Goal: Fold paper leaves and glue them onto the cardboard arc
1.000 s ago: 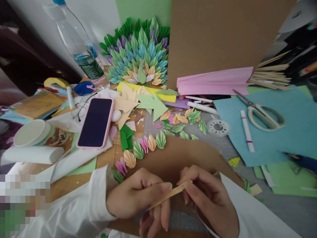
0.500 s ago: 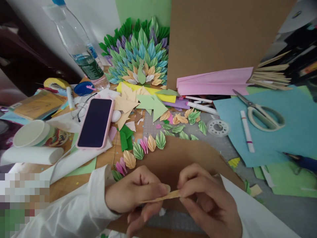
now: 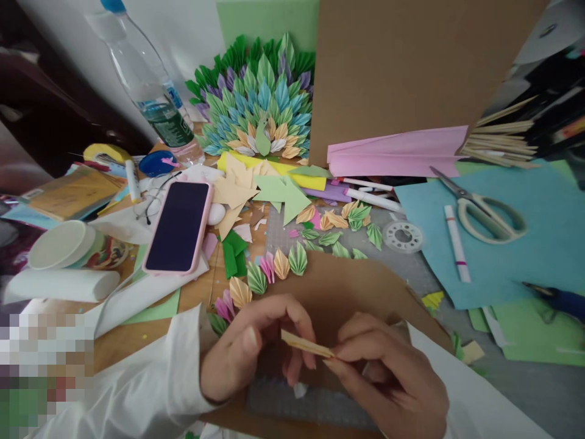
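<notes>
Between thumb and fingers, my right hand [image 3: 388,372] pinches one end of a narrow folded strip of tan paper [image 3: 306,346]. My left hand [image 3: 260,347] is beside the strip's other end, its thumb apart and its fingers curved behind the paper. Below both hands lies a brown cardboard piece [image 3: 347,283] with a curved edge. Along its far left edge runs a row of pleated paper leaves, among them a green leaf [image 3: 298,259], an orange leaf [image 3: 282,263] and a pink leaf [image 3: 267,267].
A paper peacock [image 3: 262,134] stands at the back beside a tall cardboard sheet [image 3: 411,67]. Scissors [image 3: 491,213] and a marker [image 3: 457,244] lie on blue paper [image 3: 548,262] at right. To the left are a phone [image 3: 178,227], a paper cup [image 3: 64,244] and a plastic bottle [image 3: 159,116].
My left hand has let go of the paper strip, its thumb moving away to the left. The strip's free end now tilts upward, while my right hand keeps its pinch.
</notes>
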Demonstrator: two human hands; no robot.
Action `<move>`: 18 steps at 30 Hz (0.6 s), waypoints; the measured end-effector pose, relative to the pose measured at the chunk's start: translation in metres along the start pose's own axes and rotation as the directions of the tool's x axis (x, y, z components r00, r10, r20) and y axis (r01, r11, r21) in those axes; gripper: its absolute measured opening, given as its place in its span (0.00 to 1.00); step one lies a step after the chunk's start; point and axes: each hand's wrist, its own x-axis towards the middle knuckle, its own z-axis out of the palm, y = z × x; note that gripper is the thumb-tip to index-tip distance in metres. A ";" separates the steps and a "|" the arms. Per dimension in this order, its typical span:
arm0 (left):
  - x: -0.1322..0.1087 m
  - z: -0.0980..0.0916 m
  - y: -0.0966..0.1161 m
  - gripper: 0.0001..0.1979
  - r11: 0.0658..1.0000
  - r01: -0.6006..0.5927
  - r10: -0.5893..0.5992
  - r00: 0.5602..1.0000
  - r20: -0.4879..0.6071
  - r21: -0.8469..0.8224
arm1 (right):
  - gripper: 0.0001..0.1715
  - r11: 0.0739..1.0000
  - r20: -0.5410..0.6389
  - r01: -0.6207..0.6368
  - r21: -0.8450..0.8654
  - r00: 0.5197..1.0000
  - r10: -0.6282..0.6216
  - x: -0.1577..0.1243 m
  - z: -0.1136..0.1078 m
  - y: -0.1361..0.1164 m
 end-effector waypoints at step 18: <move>0.001 0.008 0.009 0.05 0.990 0.090 -0.083 0.994 -0.068 0.112 | 0.14 0.548 0.256 -0.450 0.705 0.882 0.395 -0.004 0.012 0.005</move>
